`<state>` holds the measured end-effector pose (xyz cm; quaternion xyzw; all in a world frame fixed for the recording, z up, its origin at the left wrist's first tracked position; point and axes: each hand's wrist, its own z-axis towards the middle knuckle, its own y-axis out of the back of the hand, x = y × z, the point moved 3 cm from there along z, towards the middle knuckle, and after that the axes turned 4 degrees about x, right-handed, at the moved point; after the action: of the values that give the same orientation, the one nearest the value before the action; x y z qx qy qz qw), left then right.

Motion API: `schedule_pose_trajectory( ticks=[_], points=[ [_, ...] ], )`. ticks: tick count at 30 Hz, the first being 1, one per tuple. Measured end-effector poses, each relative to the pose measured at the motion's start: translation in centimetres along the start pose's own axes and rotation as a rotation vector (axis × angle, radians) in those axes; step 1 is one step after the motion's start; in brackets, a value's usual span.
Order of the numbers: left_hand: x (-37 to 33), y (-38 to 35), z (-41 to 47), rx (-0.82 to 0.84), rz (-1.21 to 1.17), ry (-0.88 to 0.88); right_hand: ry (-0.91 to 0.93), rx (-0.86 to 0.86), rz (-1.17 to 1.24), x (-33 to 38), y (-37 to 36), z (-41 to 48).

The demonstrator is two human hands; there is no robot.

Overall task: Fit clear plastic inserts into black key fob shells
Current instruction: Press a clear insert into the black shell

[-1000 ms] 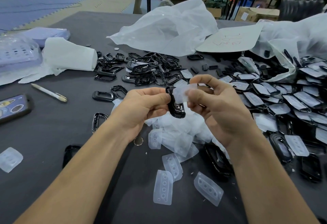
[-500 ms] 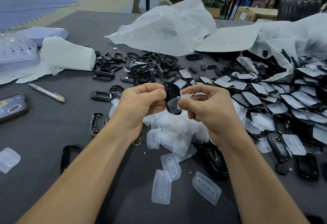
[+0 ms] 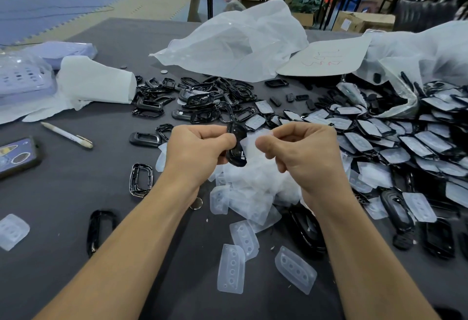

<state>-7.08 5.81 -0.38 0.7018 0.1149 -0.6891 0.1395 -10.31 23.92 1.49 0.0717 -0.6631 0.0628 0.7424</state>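
Our left grip [image 3: 200, 147] curls round a black shell [image 3: 236, 149], right grip [image 3: 301, 150] pinches a clear insert [image 3: 249, 140] (unseated, we judge); finished pile [image 3: 395, 140] at right, empty shells [image 3: 197, 99] upper centre pending.

Light falls soft and even on your table [image 3: 63, 205], with only faint shadows beneath your forearms. The white plastic bag [image 3: 228, 49] at 12 o'clock is close to washed out. The wide lens bows the table's edge near 10 o'clock. Your right hand [image 3: 304, 152] is slightly smeared at the thumb, and the room beyond is soft.
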Motion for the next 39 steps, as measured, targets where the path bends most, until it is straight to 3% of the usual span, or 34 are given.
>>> schedule_pose_trajectory(
  ticks=[5,9,13,21,39],
  points=[
    [0.3,0.0,0.2,0.021,0.096,0.02,0.101,0.219,0.08,1.2,-0.1,-0.2],
    [0.1,-0.3,-0.3,0.097,0.093,-0.027,0.06,0.413,0.07,1.4,-0.3,-0.7],
    [-0.1,-0.6,-0.7,0.148,0.081,-0.087,0.001,0.26,-0.032,0.7,-0.3,-0.5],
    [-0.1,-1.1,-0.9,0.229,0.036,-0.132,0.132,-0.025,-0.336,0.7,-0.4,-0.5],
    [-0.1,-1.4,-0.9,0.299,0.019,-0.116,0.173,-0.155,-0.516,1.0,-1.0,-1.2]
  ],
)
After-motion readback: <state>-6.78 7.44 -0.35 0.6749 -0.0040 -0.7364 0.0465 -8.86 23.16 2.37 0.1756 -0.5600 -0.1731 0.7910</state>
